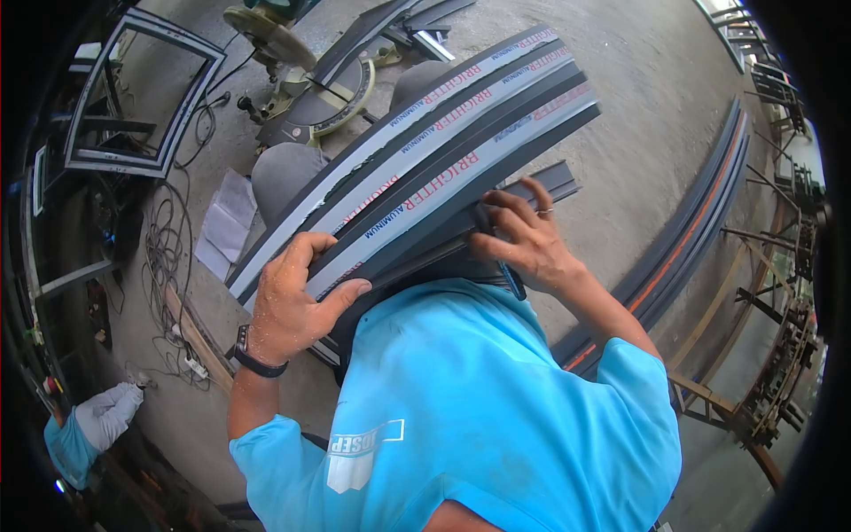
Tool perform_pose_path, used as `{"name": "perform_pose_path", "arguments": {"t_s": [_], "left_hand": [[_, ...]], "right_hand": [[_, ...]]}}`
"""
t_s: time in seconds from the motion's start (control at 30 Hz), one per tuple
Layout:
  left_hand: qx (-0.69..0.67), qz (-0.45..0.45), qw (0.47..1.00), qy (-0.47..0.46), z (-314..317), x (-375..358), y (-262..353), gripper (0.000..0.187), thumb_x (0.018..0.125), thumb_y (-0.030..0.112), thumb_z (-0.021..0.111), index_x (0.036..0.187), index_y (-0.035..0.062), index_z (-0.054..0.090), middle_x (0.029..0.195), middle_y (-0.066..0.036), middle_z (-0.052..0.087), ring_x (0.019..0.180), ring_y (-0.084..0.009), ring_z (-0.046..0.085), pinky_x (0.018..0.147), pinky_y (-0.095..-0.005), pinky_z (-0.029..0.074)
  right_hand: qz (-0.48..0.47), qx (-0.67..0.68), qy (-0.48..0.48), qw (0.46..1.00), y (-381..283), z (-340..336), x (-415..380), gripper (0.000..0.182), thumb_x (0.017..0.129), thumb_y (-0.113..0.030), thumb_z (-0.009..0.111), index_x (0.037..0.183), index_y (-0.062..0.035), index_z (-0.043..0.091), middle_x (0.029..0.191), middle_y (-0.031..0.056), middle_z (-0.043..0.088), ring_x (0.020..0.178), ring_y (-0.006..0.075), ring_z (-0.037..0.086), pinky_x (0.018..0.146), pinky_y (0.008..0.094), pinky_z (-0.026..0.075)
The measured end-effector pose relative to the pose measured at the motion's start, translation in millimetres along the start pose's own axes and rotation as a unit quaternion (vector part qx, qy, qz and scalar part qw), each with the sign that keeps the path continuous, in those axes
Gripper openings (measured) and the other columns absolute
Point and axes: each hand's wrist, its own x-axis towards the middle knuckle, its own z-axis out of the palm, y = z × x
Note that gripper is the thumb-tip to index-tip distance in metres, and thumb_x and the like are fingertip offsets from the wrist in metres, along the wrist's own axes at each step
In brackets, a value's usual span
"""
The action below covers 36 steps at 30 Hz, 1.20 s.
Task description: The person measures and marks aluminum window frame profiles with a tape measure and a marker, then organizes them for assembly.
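Observation:
Several dark aluminium profiles [443, 146] with white protective film printed "BRIGHTER ALUMINUM" lie side by side across my lap. My left hand [297, 288], with a black watch on the wrist, grips their near-left end, thumb and fingers over the edge of the closest filmed profile. On the right, my right hand [523, 235], with a ring on one finger, has its fingers curled over a shorter dark profile [558, 180] beside the bundle on the near side. Part of that piece is hidden under the hand and the filmed profiles.
Ahead on the floor stands a mitre saw [324, 97]. Left of it are a dark window frame [142, 164], paper sheets [226, 222] and tangled cables [168, 257]. Long dark profiles [678, 230] lie at right, near metal racks [780, 372]. Another person [93, 426] is at lower left.

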Motion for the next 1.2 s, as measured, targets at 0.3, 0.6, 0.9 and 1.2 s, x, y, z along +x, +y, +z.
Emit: {"name": "perform_pose_path", "arguments": {"t_s": [0.3, 0.6, 0.9, 1.2], "left_hand": [[-0.082, -0.036, 0.982, 0.169, -78, -44, 21, 0.043, 0.092, 0.021, 0.081, 0.12, 0.0009, 0.055, 0.103, -0.004, 0.065, 0.09, -0.0089, 0.061, 0.083, -0.0239, 0.049], [0.081, 0.014, 0.929, 0.362, -160, -79, 5, 0.029, 0.104, 0.022, 0.066, 0.123, 0.0005, 0.059, 0.106, -0.001, 0.063, 0.095, -0.0075, 0.055, 0.087, -0.0222, 0.041], [-0.137, 0.125, 0.938, 0.294, -113, 0, 41, 0.028, 0.106, 0.03, 0.061, 0.121, 0.0059, 0.058, 0.096, 0.002, 0.065, 0.08, -0.0031, 0.058, 0.072, -0.0192, 0.046], [-0.117, 0.176, 0.961, 0.18, -48, 86, 90, 0.038, 0.106, 0.035, 0.06, 0.121, 0.0016, 0.05, 0.097, -0.006, 0.065, 0.092, -0.0105, 0.066, 0.081, -0.0255, 0.055]], "right_hand": [[-0.055, 0.081, -0.225, 0.969, -20, -27, 34, 0.026, 0.089, -0.014, 0.063, 0.114, -0.0216, 0.061, 0.131, 0.0149, 0.055, 0.13, 0.0342, 0.052, 0.11, 0.0545, 0.039], [0.165, 0.226, -0.211, 0.936, 15, -127, -13, 0.025, 0.074, -0.014, 0.085, 0.089, -0.0154, 0.065, 0.105, 0.0074, 0.063, 0.109, 0.0276, 0.062, 0.091, 0.0451, 0.053], [0.267, 0.459, 0.168, 0.83, 22, -116, 60, 0.027, 0.097, -0.03, 0.076, 0.104, -0.0101, 0.059, 0.086, -0.0032, 0.052, 0.079, 0.0068, 0.049, 0.07, 0.0245, 0.04], [0.162, 0.671, 0.331, 0.643, -32, -65, 166, 0.022, 0.1, -0.016, 0.072, 0.108, -0.0096, 0.052, 0.097, -0.0009, 0.065, 0.085, 0.0035, 0.058, 0.077, 0.0199, 0.046]]}}
